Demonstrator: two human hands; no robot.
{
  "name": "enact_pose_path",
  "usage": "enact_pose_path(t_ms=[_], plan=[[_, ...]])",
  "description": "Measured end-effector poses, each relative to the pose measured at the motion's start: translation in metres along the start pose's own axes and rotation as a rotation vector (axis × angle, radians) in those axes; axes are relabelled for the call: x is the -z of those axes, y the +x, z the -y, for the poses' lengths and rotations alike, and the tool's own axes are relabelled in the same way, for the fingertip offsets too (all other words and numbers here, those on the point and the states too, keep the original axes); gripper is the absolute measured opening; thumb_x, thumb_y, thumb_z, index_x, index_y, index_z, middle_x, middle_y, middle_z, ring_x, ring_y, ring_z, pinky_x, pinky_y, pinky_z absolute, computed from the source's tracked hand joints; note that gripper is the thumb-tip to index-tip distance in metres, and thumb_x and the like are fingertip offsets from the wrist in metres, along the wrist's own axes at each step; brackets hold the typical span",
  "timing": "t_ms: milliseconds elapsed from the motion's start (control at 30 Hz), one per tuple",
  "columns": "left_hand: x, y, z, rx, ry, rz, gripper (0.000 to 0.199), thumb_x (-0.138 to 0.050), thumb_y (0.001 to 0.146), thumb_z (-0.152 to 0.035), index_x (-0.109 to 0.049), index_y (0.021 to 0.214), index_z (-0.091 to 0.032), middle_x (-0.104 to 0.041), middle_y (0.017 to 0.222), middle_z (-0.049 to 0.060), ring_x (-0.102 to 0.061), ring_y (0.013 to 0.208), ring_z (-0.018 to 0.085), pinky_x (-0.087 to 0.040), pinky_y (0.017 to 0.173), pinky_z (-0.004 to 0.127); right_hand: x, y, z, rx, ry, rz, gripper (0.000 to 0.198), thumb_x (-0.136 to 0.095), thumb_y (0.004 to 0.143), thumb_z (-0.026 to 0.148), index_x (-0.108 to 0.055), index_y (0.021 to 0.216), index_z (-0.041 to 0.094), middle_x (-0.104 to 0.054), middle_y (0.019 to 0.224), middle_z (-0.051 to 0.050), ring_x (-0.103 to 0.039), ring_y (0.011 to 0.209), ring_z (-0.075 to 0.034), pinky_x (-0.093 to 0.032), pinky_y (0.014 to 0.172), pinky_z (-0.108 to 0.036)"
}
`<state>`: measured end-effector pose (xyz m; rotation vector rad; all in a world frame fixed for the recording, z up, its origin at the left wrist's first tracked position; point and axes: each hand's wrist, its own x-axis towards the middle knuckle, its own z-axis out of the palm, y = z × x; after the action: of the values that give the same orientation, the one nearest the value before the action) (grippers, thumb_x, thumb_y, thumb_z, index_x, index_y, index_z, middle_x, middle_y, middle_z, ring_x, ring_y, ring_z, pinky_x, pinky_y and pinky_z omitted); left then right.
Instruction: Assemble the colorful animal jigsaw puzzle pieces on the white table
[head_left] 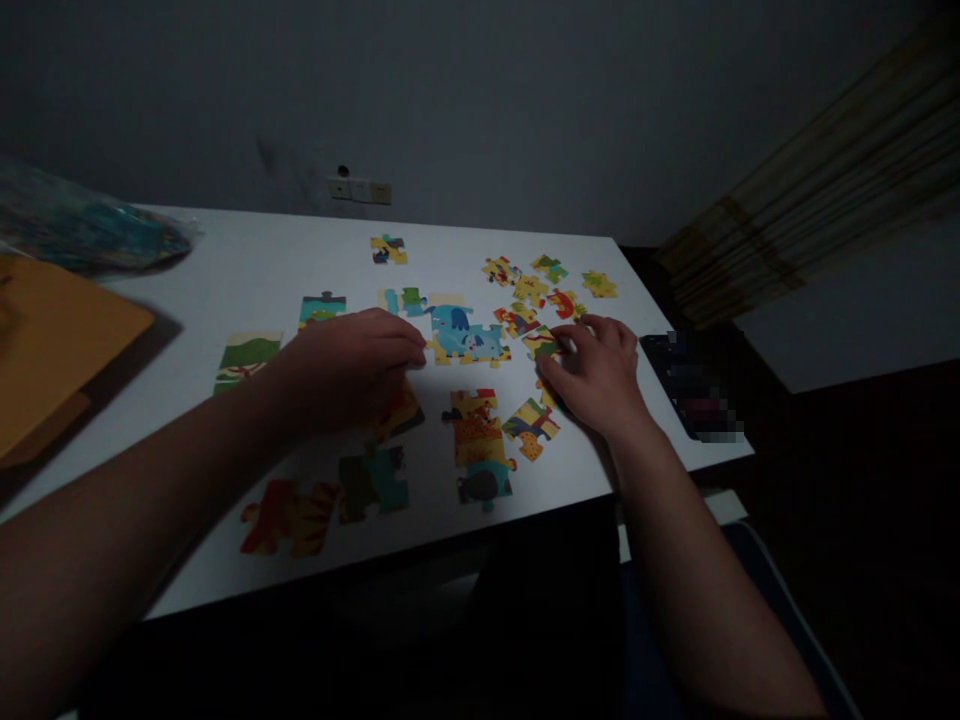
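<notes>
My right hand [600,372] is at the right side of the table, thumb and forefinger closed on a green and yellow puzzle piece [541,343]. My left hand [360,360] hovers left of the joined blue elephant pieces [466,335], its fingers curled together; whatever they may hold is hidden. Beneath it an orange piece [401,412] shows partly. Near my right hand lie a spotted yellow piece [532,428] and a joined orange and teal strip [480,450]. Left of the strip are a dark green and teal section [373,485] and a red striped section [290,517].
Loose pieces [530,289] cluster at the back right of the white table [247,255], with one piece [388,250] alone at the back. An orange folder-like item [67,340] and a clear plastic bag [90,225] lie left. A dark, partly blurred object [690,385] rests at the right edge.
</notes>
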<state>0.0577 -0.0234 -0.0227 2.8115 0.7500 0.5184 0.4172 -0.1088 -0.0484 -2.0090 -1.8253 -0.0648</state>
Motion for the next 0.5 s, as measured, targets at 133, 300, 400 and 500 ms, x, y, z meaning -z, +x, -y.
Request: enact_pose_path(t_ms=[133,300,400,500], plan=[[0.002,0.001,-0.001,0.019,-0.006,0.012,0.034,-0.054,0.102,-0.018,-0.084,0.118,-0.021,-0.083,0.132,0.012,-0.076,0.12,0.026,-0.062,0.107,0.042,0.001,-0.003,0.0,-0.011,0.009,-0.049,0.043,-0.073,0.092,0.053,-0.083,0.117,0.02,-0.069,0.141,-0.022,-0.051,0.144,-0.046,-0.042,0.123,-0.066],[0.007,0.002,-0.004,0.007,-0.008,0.015,0.034,-0.054,0.101,-0.02,-0.085,0.114,-0.022,-0.083,0.13,0.011,-0.077,0.119,0.026,-0.062,0.106,0.04,0.006,-0.009,-0.001,-0.048,0.015,-0.079,0.044,-0.076,0.091,0.061,-0.082,0.109,0.02,-0.071,0.134,-0.022,-0.054,0.138,-0.046,-0.044,0.121,-0.066],[0.007,0.002,-0.006,0.021,0.007,-0.013,0.034,-0.054,0.1,-0.024,-0.085,0.114,-0.024,-0.085,0.129,0.009,-0.078,0.116,0.025,-0.062,0.101,0.04,0.01,-0.011,0.002,-0.015,0.007,-0.082,0.047,-0.075,0.093,0.062,-0.083,0.115,0.022,-0.072,0.134,-0.021,-0.054,0.139,-0.046,-0.043,0.122,-0.067],[0.008,0.002,-0.01,0.135,0.084,-0.112,0.032,-0.056,0.101,-0.029,-0.084,0.114,-0.028,-0.086,0.124,0.007,-0.078,0.114,0.027,-0.063,0.097,0.043,0.011,-0.012,0.005,0.028,-0.031,-0.048,0.055,-0.07,0.097,0.066,-0.083,0.125,0.022,-0.068,0.148,-0.021,-0.046,0.149,-0.049,-0.041,0.122,-0.071]])
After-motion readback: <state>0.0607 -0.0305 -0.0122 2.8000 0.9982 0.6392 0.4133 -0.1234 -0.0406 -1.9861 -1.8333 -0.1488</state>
